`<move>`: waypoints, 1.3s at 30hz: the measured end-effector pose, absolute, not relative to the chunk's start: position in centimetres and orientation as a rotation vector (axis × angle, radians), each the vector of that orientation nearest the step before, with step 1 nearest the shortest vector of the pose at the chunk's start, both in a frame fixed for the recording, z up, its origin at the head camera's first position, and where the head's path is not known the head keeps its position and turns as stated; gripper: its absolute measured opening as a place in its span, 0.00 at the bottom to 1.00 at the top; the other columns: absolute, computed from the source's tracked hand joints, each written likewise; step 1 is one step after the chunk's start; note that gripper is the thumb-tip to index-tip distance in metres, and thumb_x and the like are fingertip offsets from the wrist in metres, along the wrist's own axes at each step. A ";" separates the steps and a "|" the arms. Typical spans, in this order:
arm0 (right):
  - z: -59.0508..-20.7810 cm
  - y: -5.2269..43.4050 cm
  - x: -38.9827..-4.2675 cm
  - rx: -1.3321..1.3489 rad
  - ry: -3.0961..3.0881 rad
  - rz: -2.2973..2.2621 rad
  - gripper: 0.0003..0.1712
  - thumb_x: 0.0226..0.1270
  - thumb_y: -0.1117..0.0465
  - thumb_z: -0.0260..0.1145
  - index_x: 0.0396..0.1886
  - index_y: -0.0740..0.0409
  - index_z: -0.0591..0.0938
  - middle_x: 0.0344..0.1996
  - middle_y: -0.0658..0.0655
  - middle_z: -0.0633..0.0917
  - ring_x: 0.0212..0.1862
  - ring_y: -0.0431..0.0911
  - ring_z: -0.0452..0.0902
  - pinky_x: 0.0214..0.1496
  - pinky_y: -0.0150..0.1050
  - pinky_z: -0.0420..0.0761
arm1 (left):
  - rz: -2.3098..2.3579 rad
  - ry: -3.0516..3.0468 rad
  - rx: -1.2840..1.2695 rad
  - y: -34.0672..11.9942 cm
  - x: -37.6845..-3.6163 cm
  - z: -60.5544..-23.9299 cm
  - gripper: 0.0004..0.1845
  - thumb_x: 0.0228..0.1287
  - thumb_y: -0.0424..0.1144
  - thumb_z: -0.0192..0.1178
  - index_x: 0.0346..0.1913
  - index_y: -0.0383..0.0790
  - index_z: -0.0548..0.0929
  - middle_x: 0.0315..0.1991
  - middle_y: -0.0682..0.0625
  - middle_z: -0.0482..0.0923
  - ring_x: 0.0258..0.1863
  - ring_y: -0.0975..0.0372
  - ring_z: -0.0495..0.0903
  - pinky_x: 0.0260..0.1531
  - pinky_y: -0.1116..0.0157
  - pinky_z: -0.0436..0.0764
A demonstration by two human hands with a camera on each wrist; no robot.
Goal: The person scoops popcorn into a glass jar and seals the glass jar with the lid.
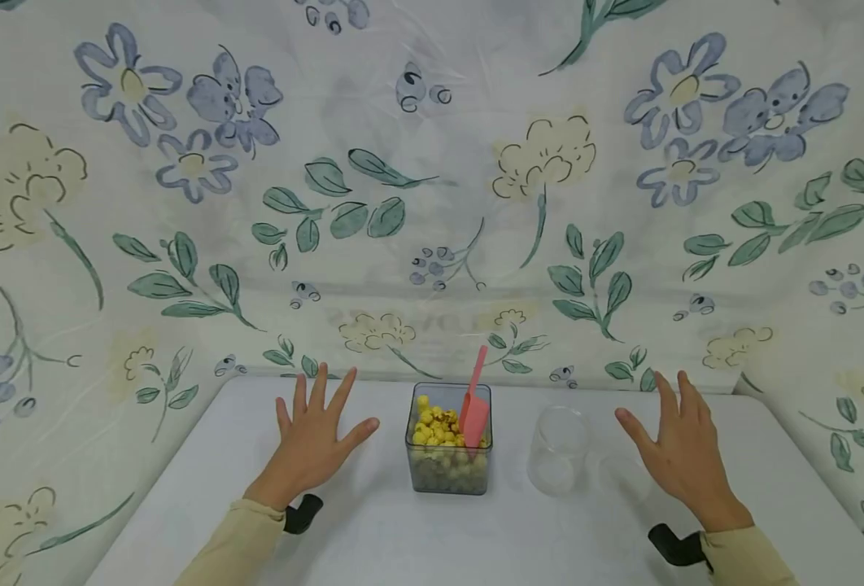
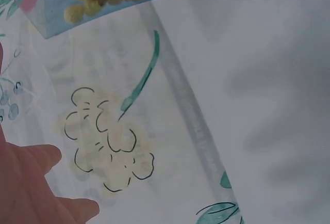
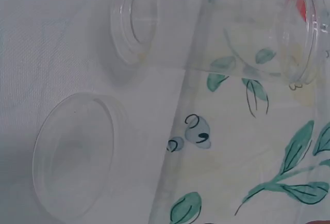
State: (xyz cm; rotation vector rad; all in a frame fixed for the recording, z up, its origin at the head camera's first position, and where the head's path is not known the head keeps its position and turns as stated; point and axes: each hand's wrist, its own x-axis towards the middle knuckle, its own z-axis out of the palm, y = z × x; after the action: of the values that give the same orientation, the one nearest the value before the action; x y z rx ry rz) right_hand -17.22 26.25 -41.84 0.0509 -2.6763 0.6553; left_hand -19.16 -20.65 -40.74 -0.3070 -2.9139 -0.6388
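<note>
My left hand (image 1: pixel 313 443) and right hand (image 1: pixel 677 452): fingers spread flat, holding nothing, above bench (image 1: pixel 373 545). Between them: popcorn box (image 1: pixel 448 456) with pink scoop (image 1: pixel 473 407), empty clear jar (image 1: pixel 558 452).

1. White table (image 1: pixel 373 553), plain, unpatterned.
2. Cream-white backdrop cloth (image 1: pixel 432 203), printed with blue-grey flowers, pale yellow blossoms outlined in black, green leaves and small blue berries.
3. Clear square container (image 1: pixel 448 472), grey-tinted walls, filled with yellow popcorn (image 1: pixel 435 427).
4. Pink scoop (image 1: pixel 473 407), translucent towards the blade.
5. Colourless see-through jar (image 1: pixel 558 450) and matching clear lid (image 3: pixel 75 154).
6. Beige sleeves (image 1: pixel 234 545), black wrist mounts (image 1: pixel 302 514).
</note>
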 end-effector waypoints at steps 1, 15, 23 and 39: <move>-41.8 26.2 -17.2 0.053 -2.678 0.661 0.51 0.73 0.37 0.57 0.73 0.76 0.58 0.72 0.84 0.50 0.68 0.82 0.48 0.61 0.79 0.51 | -0.643 -2.915 -0.308 -20.6 -19.2 -40.7 0.46 0.70 0.66 0.53 0.81 0.45 0.52 0.79 0.29 0.35 0.74 0.30 0.27 0.61 0.26 0.29; -40.7 24.5 -17.4 0.086 -2.639 0.747 0.48 0.75 0.40 0.58 0.74 0.76 0.57 0.72 0.82 0.52 0.70 0.79 0.47 0.62 0.79 0.52 | -0.707 -2.913 -0.300 -20.3 -19.0 -40.5 0.47 0.70 0.65 0.53 0.81 0.43 0.51 0.79 0.30 0.34 0.75 0.30 0.28 0.61 0.26 0.29; -39.3 22.3 -18.1 0.162 -2.594 0.877 0.45 0.78 0.45 0.56 0.75 0.76 0.56 0.73 0.79 0.54 0.73 0.75 0.46 0.66 0.75 0.51 | -0.789 -2.904 -0.321 -19.8 -19.0 -40.2 0.47 0.71 0.64 0.53 0.81 0.43 0.48 0.79 0.30 0.35 0.75 0.31 0.29 0.62 0.26 0.30; -38.0 18.7 -19.5 0.261 -2.581 1.082 0.41 0.80 0.49 0.54 0.76 0.74 0.54 0.74 0.75 0.58 0.75 0.68 0.49 0.72 0.67 0.52 | -0.998 -2.874 -0.444 -18.5 -19.5 -41.8 0.46 0.74 0.59 0.53 0.82 0.42 0.45 0.80 0.36 0.38 0.77 0.36 0.34 0.65 0.29 0.33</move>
State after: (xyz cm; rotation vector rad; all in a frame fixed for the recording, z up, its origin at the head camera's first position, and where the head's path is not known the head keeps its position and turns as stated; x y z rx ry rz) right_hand -19.45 18.72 -38.04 0.2608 -2.5806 1.0824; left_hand -19.48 -18.51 -41.82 -0.4436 -2.8738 -0.9979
